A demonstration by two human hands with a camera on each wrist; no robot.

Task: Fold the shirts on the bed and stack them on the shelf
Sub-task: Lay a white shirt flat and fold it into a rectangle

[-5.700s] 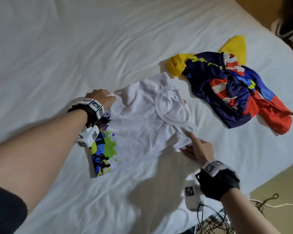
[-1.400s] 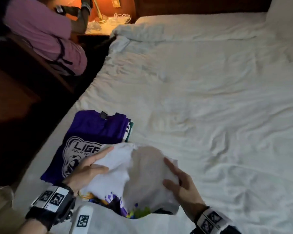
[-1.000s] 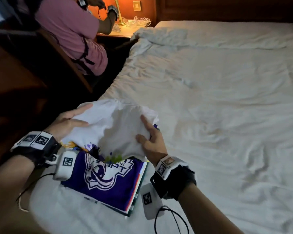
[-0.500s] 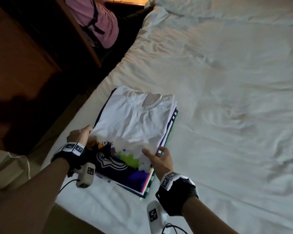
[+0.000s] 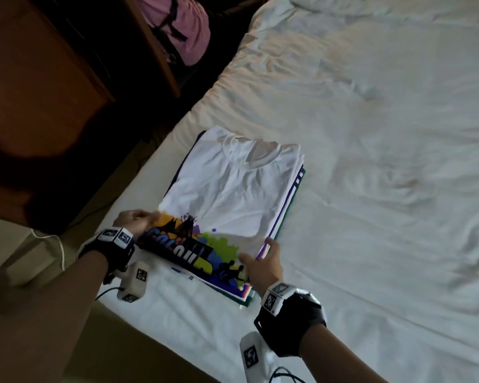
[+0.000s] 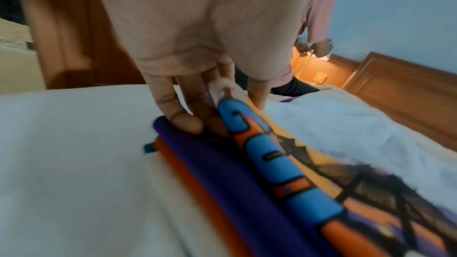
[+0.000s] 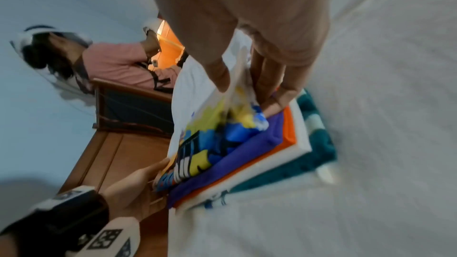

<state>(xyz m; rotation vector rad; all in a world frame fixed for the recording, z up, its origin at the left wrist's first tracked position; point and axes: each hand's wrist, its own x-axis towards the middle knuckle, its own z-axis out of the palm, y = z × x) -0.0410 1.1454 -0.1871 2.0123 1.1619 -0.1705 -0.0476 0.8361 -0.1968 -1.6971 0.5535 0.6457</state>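
Since half a second ago the white shirt [image 5: 233,189] has settled flatter on the stack [image 7: 247,163]. Left hand [image 5: 132,221] pinches its near-left corner; right hand [image 5: 263,262] pinches its near-right corner. Stack sits at the bed [image 5: 371,161] edge, open sheet rightward.

The folded white printed shirt [image 5: 230,197] hides most of the stacked shirts beneath; the seated person in pink [image 5: 183,29] is cut off by the head view's top edge.
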